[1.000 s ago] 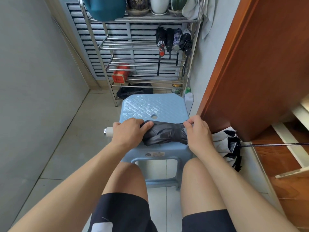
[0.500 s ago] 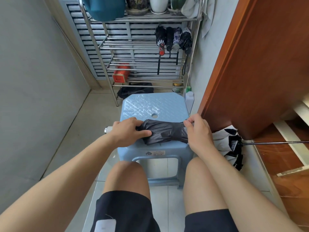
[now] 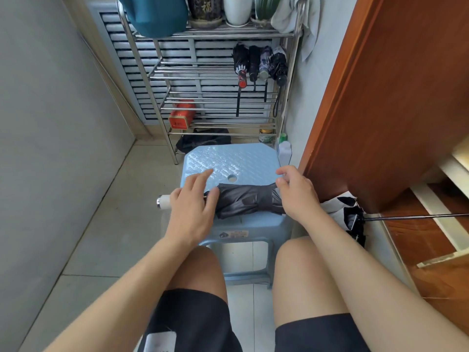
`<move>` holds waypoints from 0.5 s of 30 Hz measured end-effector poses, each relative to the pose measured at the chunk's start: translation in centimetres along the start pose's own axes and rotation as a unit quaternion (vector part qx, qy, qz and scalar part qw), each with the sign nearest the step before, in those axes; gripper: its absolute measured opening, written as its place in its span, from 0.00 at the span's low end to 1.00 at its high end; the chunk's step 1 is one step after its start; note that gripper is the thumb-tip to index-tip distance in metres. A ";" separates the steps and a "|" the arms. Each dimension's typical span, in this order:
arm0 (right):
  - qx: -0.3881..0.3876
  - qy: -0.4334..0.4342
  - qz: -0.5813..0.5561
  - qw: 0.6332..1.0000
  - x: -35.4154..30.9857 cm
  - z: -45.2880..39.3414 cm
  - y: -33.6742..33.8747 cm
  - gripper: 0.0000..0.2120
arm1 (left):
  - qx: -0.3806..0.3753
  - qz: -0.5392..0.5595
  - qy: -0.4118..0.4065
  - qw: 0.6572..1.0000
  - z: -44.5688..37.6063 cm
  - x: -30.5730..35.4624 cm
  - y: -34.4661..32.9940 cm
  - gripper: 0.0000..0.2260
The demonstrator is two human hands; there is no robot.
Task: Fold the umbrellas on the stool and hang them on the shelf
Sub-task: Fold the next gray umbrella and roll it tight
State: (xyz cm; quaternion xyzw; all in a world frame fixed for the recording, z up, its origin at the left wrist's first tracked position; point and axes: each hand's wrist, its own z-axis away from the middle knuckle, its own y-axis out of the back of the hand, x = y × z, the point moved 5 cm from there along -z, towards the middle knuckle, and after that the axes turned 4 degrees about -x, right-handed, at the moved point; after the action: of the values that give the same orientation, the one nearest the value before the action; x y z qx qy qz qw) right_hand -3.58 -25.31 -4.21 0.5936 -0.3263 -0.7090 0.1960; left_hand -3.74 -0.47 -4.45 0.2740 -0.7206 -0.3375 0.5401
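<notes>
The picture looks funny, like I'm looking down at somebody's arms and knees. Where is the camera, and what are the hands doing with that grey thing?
The camera sits on a person's head and looks down, so you see what they see: their own arms and knees. There is no machine here, only two bare hands.

In front of them stands a blue stool. On it lies a folded grey umbrella with a white handle sticking out past the stool's edge.

The left hand has its fingers spread open over the handle end. The right hand is at the other end, fingers loosely bent; nothing looks gripped.

Behind the stool is a metal shelf where four folded umbrellas hang. Another umbrella, not folded, lies on the floor beside the stool.
</notes>
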 end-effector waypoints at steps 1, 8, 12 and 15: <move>0.015 0.024 0.005 1.000 -0.3 0.0 0.3 0.13 | 0.011 0.000 -0.066 0.998 0.9 0.1 -0.2 0.17; -0.007 0.091 0.072 0.993 -0.7 2.3 0.2 0.08 | -0.050 -0.096 -0.166 0.980 0.8 -0.9 -1.5 0.20; -0.044 0.011 0.014 0.999 -0.7 1.6 0.8 0.10 | -0.032 -0.063 -0.155 0.985 0.9 -0.9 -1.4 0.14; -0.077 -0.025 -0.020 0.997 -1.0 1.3 1.2 0.09 | -0.032 -0.034 -0.139 0.989 0.8 -0.7 -1.1 0.13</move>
State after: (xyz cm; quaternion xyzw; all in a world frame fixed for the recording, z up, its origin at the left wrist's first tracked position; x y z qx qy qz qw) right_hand -4.75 -25.15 -2.57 0.5656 -0.2632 -0.7503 0.2187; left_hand -4.24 -0.48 -5.93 0.2312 -0.7680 -0.4130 0.4315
